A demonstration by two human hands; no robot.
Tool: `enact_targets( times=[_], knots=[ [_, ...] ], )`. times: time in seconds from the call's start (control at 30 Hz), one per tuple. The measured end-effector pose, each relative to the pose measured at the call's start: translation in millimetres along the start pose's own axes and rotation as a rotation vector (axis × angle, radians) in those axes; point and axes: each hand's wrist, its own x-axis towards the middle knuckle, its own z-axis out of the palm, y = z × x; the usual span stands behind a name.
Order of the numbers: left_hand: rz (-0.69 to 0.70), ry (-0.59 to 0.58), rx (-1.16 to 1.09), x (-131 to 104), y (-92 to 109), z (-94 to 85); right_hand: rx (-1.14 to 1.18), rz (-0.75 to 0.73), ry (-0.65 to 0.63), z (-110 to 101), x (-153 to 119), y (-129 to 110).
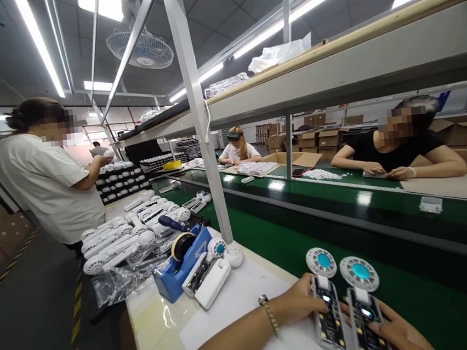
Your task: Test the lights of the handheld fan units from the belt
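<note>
My left hand point(301, 300) gripped one opened handheld fan point(327, 298) and my right hand point(391, 330) gripped a second fan point(364, 308), both lying flat at the edge of the white surface point(237, 301) beside the green conveyor belt point(345, 224). A blue tape dispenser point(182, 265) and more white fans point(116, 244) lay to my left, past a steel post point(201, 123). A standing co-worker point(47, 176) faced that pile.

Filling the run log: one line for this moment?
left hand: on left fan | right hand: on right fan | both fans at belt edge
</note>
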Motion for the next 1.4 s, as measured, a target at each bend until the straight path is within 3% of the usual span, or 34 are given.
enact_targets(
  times=[0.17, 0.33, 0.63, 0.93, 1.07, 1.4],
  knots=[
    [-0.006, 0.019, -0.007, 0.5, 0.3, 1.1, -0.016, -0.008, 0.002, -2.9, 0.4, 1.2],
    [-0.043, 0.013, -0.021, -1.3, 5.3, 3.5, -0.051, -0.034, -0.088, -8.1, 2.2, 3.2],
    [-0.022, -0.029, -0.038, -0.9, 8.3, 7.4, -0.03, -0.111, -0.088, -9.6, 9.5, 15.8],
    [0.014, -0.054, -0.011, -0.2, 6.5, 4.7, -0.053, -0.08, -0.158, -27.6, 22.8, 20.8],
    [0.022, -0.053, -0.015, -0.8, 7.3, 6.9, -0.016, -0.167, -0.1, -21.7, 24.0, 24.5],
    [-0.005, -0.119, -0.029, -6.9, 18.1, 10.1, 0.039, -0.27, -0.166, -4.5, 14.4, 16.1]
  ],
)
